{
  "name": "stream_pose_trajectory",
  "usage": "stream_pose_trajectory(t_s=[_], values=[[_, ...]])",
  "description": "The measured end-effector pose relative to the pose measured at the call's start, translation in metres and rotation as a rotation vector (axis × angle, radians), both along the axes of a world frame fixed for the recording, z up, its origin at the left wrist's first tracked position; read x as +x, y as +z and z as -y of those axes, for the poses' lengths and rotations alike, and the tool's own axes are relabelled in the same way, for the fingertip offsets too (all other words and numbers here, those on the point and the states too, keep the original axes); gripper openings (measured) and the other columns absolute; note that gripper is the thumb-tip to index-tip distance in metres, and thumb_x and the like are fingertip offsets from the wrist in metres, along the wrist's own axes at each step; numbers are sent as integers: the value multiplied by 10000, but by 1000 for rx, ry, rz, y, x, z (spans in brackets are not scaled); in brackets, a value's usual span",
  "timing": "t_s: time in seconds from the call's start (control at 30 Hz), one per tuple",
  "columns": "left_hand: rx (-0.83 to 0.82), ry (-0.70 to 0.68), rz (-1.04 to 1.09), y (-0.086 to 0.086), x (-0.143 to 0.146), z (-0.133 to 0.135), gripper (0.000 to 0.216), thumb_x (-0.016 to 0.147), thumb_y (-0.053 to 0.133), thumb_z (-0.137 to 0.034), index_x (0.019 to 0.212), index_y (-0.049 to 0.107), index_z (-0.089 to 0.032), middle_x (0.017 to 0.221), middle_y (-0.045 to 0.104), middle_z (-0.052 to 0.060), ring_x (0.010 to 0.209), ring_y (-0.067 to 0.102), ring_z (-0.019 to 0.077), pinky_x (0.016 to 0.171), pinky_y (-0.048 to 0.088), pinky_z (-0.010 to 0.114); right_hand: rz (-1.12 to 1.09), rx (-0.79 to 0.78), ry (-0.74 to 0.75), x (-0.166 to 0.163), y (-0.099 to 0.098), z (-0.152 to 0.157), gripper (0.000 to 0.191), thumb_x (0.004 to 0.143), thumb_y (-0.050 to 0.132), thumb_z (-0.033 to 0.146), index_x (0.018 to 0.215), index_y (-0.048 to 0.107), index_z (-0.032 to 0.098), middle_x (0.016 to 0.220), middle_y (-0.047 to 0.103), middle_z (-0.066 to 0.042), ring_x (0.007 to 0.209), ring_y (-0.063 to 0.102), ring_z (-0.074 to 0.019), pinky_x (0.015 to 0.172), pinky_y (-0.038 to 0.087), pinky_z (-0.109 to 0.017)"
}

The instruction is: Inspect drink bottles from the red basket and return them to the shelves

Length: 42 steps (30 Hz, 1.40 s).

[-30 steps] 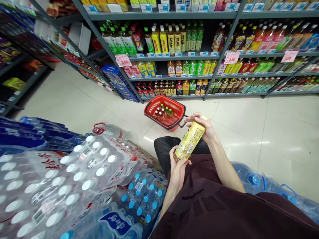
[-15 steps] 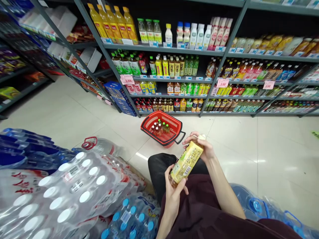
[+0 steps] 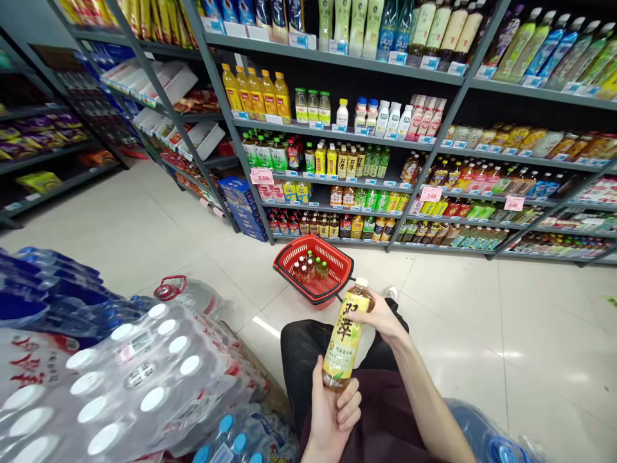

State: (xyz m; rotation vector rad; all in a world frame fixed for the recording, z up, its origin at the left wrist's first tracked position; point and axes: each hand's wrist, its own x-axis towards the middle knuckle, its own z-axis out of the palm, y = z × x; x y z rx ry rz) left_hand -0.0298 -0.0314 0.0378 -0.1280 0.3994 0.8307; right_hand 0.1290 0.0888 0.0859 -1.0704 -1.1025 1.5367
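Head view: bottle (image 3: 344, 339) of yellow-labelled drink is being held nearly upright in front of the person's lap, its pale cap tilted slightly away. Its base is being cupped by the left hand (image 3: 328, 411), whose fingers are being wrapped closed around the bottom of the label, while its upper half is being gripped by the right hand (image 3: 380, 316), closed on it just below the neck. So both hands are being kept clamped on the one bottle, which is well apart from any shelf.

On the tiled floor beyond the knees, a red basket (image 3: 291, 256) is being left standing with several small bottles already inside it. The held bottle is being kept above and just short of it, not yet among them. Behind the basket, drink shelves (image 3: 337, 135) are being shown fully stocked. To the left, shrink-wrapped water packs (image 3: 144, 379) are being stacked close beside the person.
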Motion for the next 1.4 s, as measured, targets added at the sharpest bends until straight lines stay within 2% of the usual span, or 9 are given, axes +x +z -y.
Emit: stream_pose_trajectory(t_s=[0.17,0.33,0.67,0.83,0.97,1.13,1.2,1.27,1.4], values=[[-53,-5,131,-3,2,4,617,921,525,-713,828,618,-110,492,302,-75,373,197,21,345,124,134,80,-70,-106,-15,-23,-5,568,614,949,348,1107,723,181,1047,772,-68,921,723,-222,867,584,-332],[-34,-38,97,-8,0,1,584,842,630,-720,789,542,-145,500,277,-85,388,191,23,361,114,140,99,-96,-127,-14,-26,-7,543,579,956,293,1057,734,163,1020,773,-72,914,711,-224,815,575,-307],[54,-72,-446,-9,15,-3,778,651,611,-907,937,489,-194,601,434,-77,441,378,75,360,261,191,-151,-335,40,-18,-51,42,523,711,914,429,1115,719,159,1123,759,-118,1012,735,-286,924,593,-398],[211,-154,-850,-33,21,-11,851,676,525,-953,1071,407,-208,645,539,-51,465,506,123,381,418,227,-65,-426,9,12,-63,53,607,666,926,499,1107,676,166,1096,755,-113,999,735,-314,641,622,-324],[345,-266,-947,-51,23,-23,889,760,448,-928,1219,415,-167,713,565,-20,549,577,145,452,495,256,9,-441,-37,35,-69,52,641,641,926,539,1076,678,138,1032,763,-133,940,750,-329,627,634,-354],[748,-500,-1165,-89,9,-71,664,996,337,-669,1437,463,-189,1199,663,136,1080,678,222,834,592,339,80,-388,-215,60,-80,38,666,548,966,518,1018,700,128,1004,772,-159,933,752,-366,695,641,-424],[831,-584,-1672,-110,-6,-97,552,1032,353,-514,1482,494,-226,1419,582,119,1314,562,209,1102,470,343,141,-331,-290,73,-80,23,686,522,974,512,1017,710,118,1012,771,-174,943,747,-376,715,638,-437],[700,-611,-1976,-132,-23,-120,603,975,482,-361,1522,467,-110,1600,379,212,1526,286,349,1246,258,520,194,-259,-365,89,-76,3,684,522,973,506,1014,719,105,1024,770,-189,951,744,-378,735,633,-435],[447,-762,-2307,-173,-44,-151,752,895,575,-295,1614,364,-227,1733,48,165,1542,50,536,1102,263,785,208,-105,-527,117,-61,-43,657,511,980,459,995,726,93,1026,770,-193,978,742,-364,828,629,-451]])
